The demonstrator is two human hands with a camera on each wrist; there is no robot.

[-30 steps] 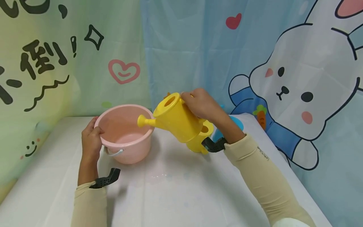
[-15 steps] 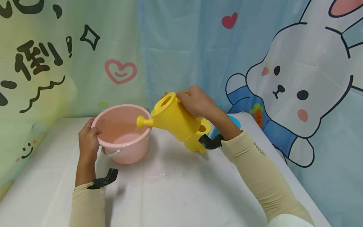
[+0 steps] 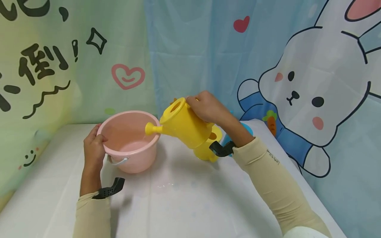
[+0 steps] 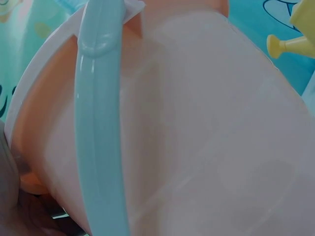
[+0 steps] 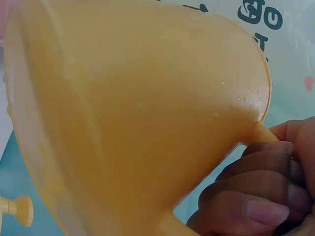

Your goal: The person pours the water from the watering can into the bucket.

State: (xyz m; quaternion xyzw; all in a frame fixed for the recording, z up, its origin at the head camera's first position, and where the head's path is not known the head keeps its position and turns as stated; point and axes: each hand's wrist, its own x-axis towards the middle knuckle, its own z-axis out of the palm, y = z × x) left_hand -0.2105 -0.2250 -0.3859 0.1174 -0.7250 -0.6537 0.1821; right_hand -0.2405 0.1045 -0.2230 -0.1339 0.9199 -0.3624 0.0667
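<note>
A pink bucket (image 3: 138, 162) stands on the table, its pale handle (image 4: 101, 128) hanging down the near side. My left hand (image 3: 94, 148) grips the bucket's left rim, thumb on the inside. A yellow watering can (image 3: 187, 127) is held tilted in the air to the right; its spout (image 3: 153, 129) points left over the bucket's right rim. Fingers of my right hand (image 3: 208, 107) are curled round the can's handle, as the right wrist view shows close up. Droplets cling to the can's side. No water stream can be made out.
Behind the held can, partly hidden, stands a second yellow can-like thing (image 3: 206, 152). A blue object (image 3: 247, 128) shows behind my right forearm. Small water drops (image 3: 165, 185) lie on the white table (image 3: 178, 211). A printed curtain (image 3: 184, 49) hangs along the back.
The head view has shifted slightly. Both hands, the bucket and the tilted watering can keep nearly the same places relative to each other.
</note>
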